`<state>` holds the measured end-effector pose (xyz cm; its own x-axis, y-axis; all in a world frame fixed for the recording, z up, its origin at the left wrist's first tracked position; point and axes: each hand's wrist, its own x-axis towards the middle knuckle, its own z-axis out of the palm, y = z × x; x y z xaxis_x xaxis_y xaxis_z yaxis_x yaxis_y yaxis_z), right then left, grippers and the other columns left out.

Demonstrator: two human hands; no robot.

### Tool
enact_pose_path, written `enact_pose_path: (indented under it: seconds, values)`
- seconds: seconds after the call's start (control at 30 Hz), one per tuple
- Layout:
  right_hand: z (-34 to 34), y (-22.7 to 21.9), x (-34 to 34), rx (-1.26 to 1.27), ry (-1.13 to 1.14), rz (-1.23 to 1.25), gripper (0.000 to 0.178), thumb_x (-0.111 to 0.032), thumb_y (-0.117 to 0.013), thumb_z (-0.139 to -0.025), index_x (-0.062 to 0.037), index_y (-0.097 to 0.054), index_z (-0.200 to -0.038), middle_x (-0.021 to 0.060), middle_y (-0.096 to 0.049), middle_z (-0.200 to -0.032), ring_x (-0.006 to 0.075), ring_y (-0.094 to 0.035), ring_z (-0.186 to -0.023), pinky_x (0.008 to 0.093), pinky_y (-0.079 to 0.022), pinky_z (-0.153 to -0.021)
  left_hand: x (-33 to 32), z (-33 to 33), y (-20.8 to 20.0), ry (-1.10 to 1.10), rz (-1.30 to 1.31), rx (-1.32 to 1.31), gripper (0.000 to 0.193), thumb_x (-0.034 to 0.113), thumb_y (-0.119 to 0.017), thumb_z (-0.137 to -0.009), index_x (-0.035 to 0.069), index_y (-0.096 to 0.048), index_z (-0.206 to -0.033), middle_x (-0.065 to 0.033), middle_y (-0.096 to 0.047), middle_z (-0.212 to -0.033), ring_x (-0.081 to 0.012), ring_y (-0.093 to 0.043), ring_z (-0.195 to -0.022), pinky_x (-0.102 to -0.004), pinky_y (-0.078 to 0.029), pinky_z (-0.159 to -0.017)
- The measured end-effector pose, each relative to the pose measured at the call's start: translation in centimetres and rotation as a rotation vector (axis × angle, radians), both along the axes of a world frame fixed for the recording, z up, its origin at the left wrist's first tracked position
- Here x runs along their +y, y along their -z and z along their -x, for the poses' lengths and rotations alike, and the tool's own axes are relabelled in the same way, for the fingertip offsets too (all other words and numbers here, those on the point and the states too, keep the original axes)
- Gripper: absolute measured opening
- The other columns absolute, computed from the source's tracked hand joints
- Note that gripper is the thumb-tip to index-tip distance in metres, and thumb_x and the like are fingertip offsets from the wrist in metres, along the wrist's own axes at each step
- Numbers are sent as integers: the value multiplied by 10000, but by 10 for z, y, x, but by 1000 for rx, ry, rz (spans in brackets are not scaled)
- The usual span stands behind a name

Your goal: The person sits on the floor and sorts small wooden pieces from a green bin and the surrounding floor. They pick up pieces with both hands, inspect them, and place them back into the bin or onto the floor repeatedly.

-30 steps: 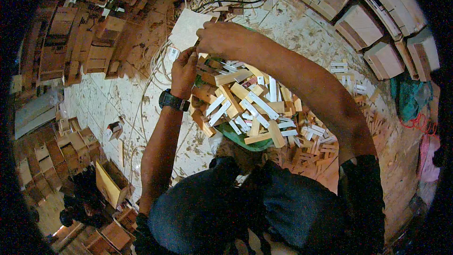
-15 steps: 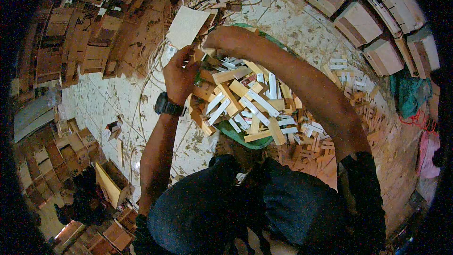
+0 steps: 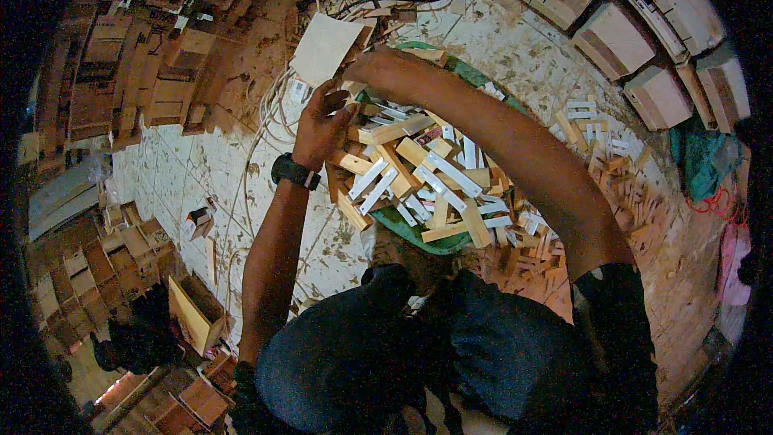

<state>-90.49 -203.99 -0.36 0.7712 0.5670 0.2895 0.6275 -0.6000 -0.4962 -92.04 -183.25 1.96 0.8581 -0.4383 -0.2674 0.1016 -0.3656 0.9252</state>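
Head view: a green tub [image 3: 411, 230] sits in front of the person's knees [image 3: 503, 338], heaped with wooden pieces [image 3: 475, 227], some bearing white strips. Several pieces jut past the tub's left and near edges, and only a narrow gap separates its near rim from the knees. At the tub's far left edge, the left hand [image 3: 319, 129] has its fingers curved, with thumb and forefinger spread around a small gap; whether the tips pinch a small block [image 3: 353, 92] just beside them, I cannot tell. The right hand [image 3: 374, 71] comes over the tub from the right and meets the left one there; its fingers are hidden, so their state cannot be told. A pale board [image 3: 326, 44] lies just beyond the hands, past the tub's far left edge, with cables [image 3: 270, 117] looped to its left. Left of the tub, speckled floor tiles [image 3: 205, 169] give the widest room for moving. Right of the tub, loose pieces [image 3: 596, 141] crowd the floor, and wooden boxes [image 3: 616, 42] stand farther off.
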Motion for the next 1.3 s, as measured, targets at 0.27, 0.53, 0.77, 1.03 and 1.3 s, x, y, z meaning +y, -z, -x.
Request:
enact_pose_path:
  seconds: [0.27,0.53,0.77,1.03,1.3]
  values:
    - [6,-23,-16,176,94,38,282,-20,-594,-737,-61,-677,-1003,160,-660,-967,350,-632,-926,437,-504,-807,9,-7,-12,49,-70,221,522,151,-591,-932,20,-408,-1403,-129,-513,-1352,-194,-512,-1199,-321,-420,-997]
    - [4,-32,-13,138,85,92,217,-124,-640,-741,-57,-683,-943,171,-657,-899,344,-644,-867,447,-507,-755,-4,-8,-2,58,33,215,569,106,-593,-912,17,-368,-1427,-119,-550,-1305,-188,-557,-1127,-315,-439,-970]
    - [53,-63,-62,183,384,-377,350,-47,-615,-810,-69,-624,-1159,177,-645,-1112,317,-615,-1062,393,-470,-936,7,-24,-7,99,-132,45,591,179,-657,-870,-6,-425,-1382,-145,-517,-1349,-226,-520,-1202,-335,-419,-1001]
    - [185,-89,-108,466,760,-344,597,-250,-742,-763,-90,-526,-1297,157,-534,-1307,319,-511,-1211,418,-400,-1036,-4,5,-53,320,-342,-513,596,279,-681,-833,5,-485,-1325,-203,-545,-1301,-327,-515,-1214,-394,-398,-1026]
    - [212,-74,-23,34,459,300,679,-318,-723,-706,-192,-480,-1327,160,-379,-1422,357,-389,-1264,515,-311,-1039,-16,65,-63,661,-463,-714,975,512,-741,-712,60,-290,-1449,-252,-297,-1463,-436,-289,-1351,-553,-264,-1078]
